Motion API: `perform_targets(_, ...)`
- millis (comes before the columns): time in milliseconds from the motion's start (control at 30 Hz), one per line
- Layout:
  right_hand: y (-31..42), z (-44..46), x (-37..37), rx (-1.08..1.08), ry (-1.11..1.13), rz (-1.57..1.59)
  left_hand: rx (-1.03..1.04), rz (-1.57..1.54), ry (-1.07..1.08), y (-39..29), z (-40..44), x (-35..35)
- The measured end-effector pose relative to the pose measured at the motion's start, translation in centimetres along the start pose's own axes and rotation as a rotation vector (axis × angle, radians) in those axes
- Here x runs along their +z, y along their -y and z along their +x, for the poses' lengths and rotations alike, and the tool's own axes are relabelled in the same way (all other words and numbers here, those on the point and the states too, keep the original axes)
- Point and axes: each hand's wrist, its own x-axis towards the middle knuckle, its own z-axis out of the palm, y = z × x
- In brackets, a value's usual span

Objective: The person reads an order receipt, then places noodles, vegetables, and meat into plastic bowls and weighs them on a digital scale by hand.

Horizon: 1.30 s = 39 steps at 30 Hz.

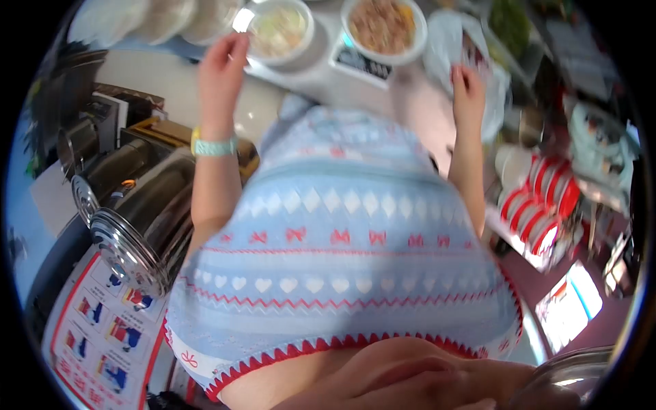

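Observation:
My left hand is at the left of a white bowl of pale chopped food. Its fingers are bent together, and whether they hold anything is too small to tell. On the right, my right hand has curled fingers over the lower part of a clear plastic bag; a hold on it cannot be made out. Between the hands, a second white bowl of brown shredded food rests on a scale with a dark display.
Pale round items line the upper left. Lidded metal containers stand at the left, above a printed sheet. Red and white stacked items are at the right, and a container of green food is at the upper right.

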Motion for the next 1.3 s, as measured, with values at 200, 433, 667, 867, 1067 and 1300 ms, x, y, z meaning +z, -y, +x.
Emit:
perform_targets(200,3.1,0.5,2.9,0.087,-0.004,0.251,0.251,0.098,0.073,-6.6,5.5,-7.1)
perform_targets(433,7.6,2.0,8.0,0.053,-0.211,0.335,0.751,0.559,0.029,-13.6,26.0,-17.9)
perform_targets(667,11.9,0.0,15.1,0.146,-0.434,0.334,0.971,0.905,0.057,-19.6,48.4,-21.2)
perform_targets(867,13.4,-5.3,17.3,0.304,-0.585,0.316,0.647,1.343,0.446,-21.7,61.2,-19.5)
perform_targets(1067,15.4,-7.7,18.7,0.419,-0.692,0.27,0.736,1.028,0.854,-20.4,64.5,-18.3)
perform_targets(1300,17.2,-6.1,19.6,0.375,-0.601,0.2,0.938,1.093,0.748,-20.1,65.0,-19.0)
